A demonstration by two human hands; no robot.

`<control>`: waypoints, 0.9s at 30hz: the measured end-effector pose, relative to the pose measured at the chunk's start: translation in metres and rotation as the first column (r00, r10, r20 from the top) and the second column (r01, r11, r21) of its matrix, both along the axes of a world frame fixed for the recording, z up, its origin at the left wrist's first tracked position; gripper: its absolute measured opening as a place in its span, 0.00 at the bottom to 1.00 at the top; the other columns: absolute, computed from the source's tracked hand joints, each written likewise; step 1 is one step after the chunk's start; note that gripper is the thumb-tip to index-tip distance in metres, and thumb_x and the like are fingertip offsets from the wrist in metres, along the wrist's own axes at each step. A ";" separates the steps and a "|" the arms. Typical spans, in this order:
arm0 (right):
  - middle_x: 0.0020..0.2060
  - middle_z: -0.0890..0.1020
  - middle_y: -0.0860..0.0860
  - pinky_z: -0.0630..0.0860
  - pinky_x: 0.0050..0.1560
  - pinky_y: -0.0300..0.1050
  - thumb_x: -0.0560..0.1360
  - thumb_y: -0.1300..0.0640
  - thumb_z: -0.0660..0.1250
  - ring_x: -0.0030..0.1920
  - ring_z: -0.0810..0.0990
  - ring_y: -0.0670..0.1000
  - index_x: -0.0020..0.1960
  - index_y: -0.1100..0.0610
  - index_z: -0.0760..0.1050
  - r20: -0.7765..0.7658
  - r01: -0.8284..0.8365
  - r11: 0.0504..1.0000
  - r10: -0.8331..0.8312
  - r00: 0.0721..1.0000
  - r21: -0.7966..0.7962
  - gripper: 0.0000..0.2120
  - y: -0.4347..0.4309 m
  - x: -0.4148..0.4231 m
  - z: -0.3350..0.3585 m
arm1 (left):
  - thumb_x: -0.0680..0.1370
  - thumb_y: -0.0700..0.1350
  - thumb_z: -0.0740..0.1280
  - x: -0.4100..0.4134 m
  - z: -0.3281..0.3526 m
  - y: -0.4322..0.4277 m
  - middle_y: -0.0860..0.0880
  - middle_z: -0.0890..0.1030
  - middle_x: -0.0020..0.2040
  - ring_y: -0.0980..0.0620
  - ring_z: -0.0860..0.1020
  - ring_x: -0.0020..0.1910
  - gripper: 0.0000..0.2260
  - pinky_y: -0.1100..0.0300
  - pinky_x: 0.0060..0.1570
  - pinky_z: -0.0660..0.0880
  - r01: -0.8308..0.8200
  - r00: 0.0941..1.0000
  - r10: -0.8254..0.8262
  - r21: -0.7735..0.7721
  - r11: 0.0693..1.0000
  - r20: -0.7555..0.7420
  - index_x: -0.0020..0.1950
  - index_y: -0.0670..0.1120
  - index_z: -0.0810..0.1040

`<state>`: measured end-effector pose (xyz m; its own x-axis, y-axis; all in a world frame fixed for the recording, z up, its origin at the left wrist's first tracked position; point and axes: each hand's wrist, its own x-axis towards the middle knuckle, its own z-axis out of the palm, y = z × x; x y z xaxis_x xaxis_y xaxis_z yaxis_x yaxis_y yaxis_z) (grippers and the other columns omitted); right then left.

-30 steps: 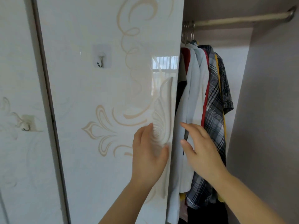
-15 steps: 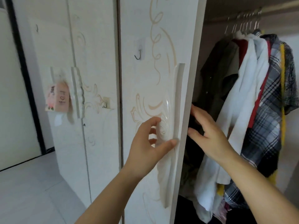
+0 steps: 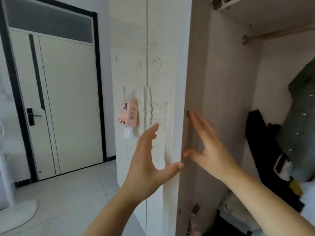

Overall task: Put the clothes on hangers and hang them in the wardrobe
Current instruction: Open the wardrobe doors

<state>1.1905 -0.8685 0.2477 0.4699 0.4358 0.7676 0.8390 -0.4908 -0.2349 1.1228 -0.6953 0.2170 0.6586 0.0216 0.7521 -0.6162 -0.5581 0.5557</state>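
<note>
Tiled room: wardrobe (image 3: 230,82) holds dark clothes (image 3: 265,150) at right; left hand (image 3: 146,164) and right hand (image 3: 209,147), fingers spread, flank its upright door (image 3: 179,65).

Clothes (image 3: 260,143) right of wardrobe door (image 3: 196,65)

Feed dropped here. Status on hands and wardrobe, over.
Both hands empty: left hand open outside the white wardrobe door, right hand open at its inner face. Dark clothes hang inside. Nothing blocks the opening.

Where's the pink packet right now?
Head view, left of centre: the pink packet hangs on the closed wardrobe door beside its white handle, above and left of the left hand.
</note>
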 end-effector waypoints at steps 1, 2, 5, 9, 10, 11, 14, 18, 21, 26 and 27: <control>0.70 0.45 0.32 0.48 0.63 0.29 0.65 0.31 0.59 0.68 0.42 0.28 0.67 0.30 0.40 -0.002 -0.009 1.000 0.009 1.000 0.007 0.38 0.018 0.004 -0.002 | 0.66 0.64 0.68 -0.001 0.002 0.017 0.62 0.59 0.72 0.60 0.61 0.70 0.39 0.56 0.67 0.65 -0.080 0.993 0.074 0.058 0.995 0.086 0.72 0.59 0.54; 0.70 0.44 0.33 0.48 0.64 0.31 0.65 0.31 0.58 0.67 0.42 0.28 0.68 0.30 0.40 -0.004 -0.004 1.000 0.004 1.000 0.025 0.38 0.024 0.005 -0.004 | 0.68 0.62 0.67 0.001 0.006 0.023 0.58 0.57 0.74 0.56 0.58 0.72 0.38 0.54 0.70 0.62 -0.145 0.976 0.121 0.127 0.981 0.181 0.73 0.57 0.53; 0.72 0.44 0.38 0.51 0.66 0.38 0.66 0.31 0.58 0.70 0.44 0.34 0.68 0.30 0.40 0.030 0.000 0.998 -0.002 1.000 0.065 0.38 0.055 0.015 -0.011 | 0.72 0.59 0.65 0.007 0.016 0.052 0.43 0.55 0.75 0.48 0.53 0.75 0.37 0.55 0.73 0.54 -0.375 0.885 0.247 0.289 0.881 0.395 0.74 0.47 0.51; 0.71 0.41 0.39 0.55 0.72 0.49 0.69 0.36 0.62 0.75 0.46 0.47 0.68 0.30 0.37 0.061 0.061 0.998 -0.061 0.996 0.003 0.39 0.097 0.033 -0.015 | 0.71 0.58 0.67 0.018 0.034 0.092 0.42 0.54 0.75 0.41 0.54 0.74 0.38 0.46 0.70 0.53 -0.659 0.743 0.402 0.483 0.577 0.535 0.75 0.46 0.54; 0.72 0.41 0.40 0.56 0.72 0.51 0.70 0.39 0.66 0.75 0.46 0.49 0.68 0.32 0.37 0.067 0.090 0.996 -0.089 0.994 -0.015 0.41 0.105 0.038 -0.016 | 0.68 0.57 0.70 0.022 0.037 0.099 0.42 0.56 0.75 0.39 0.55 0.73 0.41 0.43 0.68 0.54 -0.699 0.714 0.425 0.525 0.485 0.557 0.75 0.46 0.56; 0.72 0.42 0.41 0.57 0.72 0.52 0.70 0.43 0.69 0.75 0.47 0.50 0.69 0.34 0.38 0.066 0.117 0.993 -0.115 0.991 -0.027 0.43 0.113 0.042 -0.017 | 0.65 0.55 0.74 0.027 0.039 0.104 0.42 0.58 0.75 0.37 0.58 0.72 0.42 0.41 0.67 0.56 -0.722 0.692 0.438 0.563 0.403 0.574 0.74 0.45 0.60; 0.76 0.48 0.51 0.57 0.72 0.54 0.69 0.49 0.72 0.75 0.49 0.55 0.74 0.43 0.46 0.054 0.166 0.986 -0.164 0.985 -0.029 0.44 0.137 0.053 -0.020 | 0.63 0.57 0.76 0.039 0.044 0.123 0.43 0.62 0.73 0.36 0.61 0.71 0.42 0.37 0.65 0.62 -0.744 0.647 0.471 0.631 0.220 0.599 0.71 0.42 0.66; 0.76 0.48 0.53 0.55 0.72 0.53 0.70 0.48 0.71 0.75 0.48 0.56 0.75 0.46 0.48 0.062 0.250 0.967 -0.247 0.967 -0.053 0.42 0.161 0.066 -0.021 | 0.62 0.59 0.75 0.058 0.045 0.142 0.43 0.63 0.73 0.39 0.61 0.72 0.42 0.39 0.66 0.61 -0.741 0.624 0.517 0.654 0.154 0.585 0.70 0.41 0.68; 0.76 0.50 0.53 0.56 0.71 0.53 0.70 0.48 0.71 0.75 0.49 0.57 0.75 0.45 0.49 0.069 0.281 0.959 -0.278 0.958 -0.041 0.42 0.167 0.073 -0.023 | 0.60 0.58 0.77 0.071 0.044 0.150 0.43 0.63 0.73 0.41 0.62 0.71 0.43 0.39 0.65 0.62 -0.742 0.633 0.505 0.646 0.179 0.587 0.70 0.42 0.69; 0.75 0.50 0.52 0.58 0.71 0.54 0.69 0.47 0.72 0.75 0.49 0.56 0.74 0.42 0.46 0.064 0.279 0.960 -0.276 0.959 -0.035 0.43 0.167 0.077 -0.024 | 0.59 0.58 0.77 0.077 0.044 0.156 0.43 0.64 0.73 0.41 0.63 0.71 0.44 0.38 0.64 0.62 -0.733 0.656 0.484 0.643 0.222 0.579 0.69 0.41 0.69; 0.75 0.50 0.52 0.57 0.71 0.53 0.69 0.47 0.71 0.75 0.49 0.56 0.73 0.41 0.45 0.064 0.275 0.961 -0.272 0.960 -0.040 0.43 0.165 0.076 -0.024 | 0.59 0.58 0.78 0.075 0.044 0.155 0.43 0.64 0.73 0.40 0.63 0.71 0.44 0.37 0.65 0.61 -0.732 0.658 0.480 0.643 0.227 0.580 0.69 0.41 0.69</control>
<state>1.2663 -0.7033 0.2235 0.5316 0.3337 0.7785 0.6828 -0.7127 -0.1608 1.1981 -0.5407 0.2612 0.5505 -0.3168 0.7724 0.1008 -0.8932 -0.4382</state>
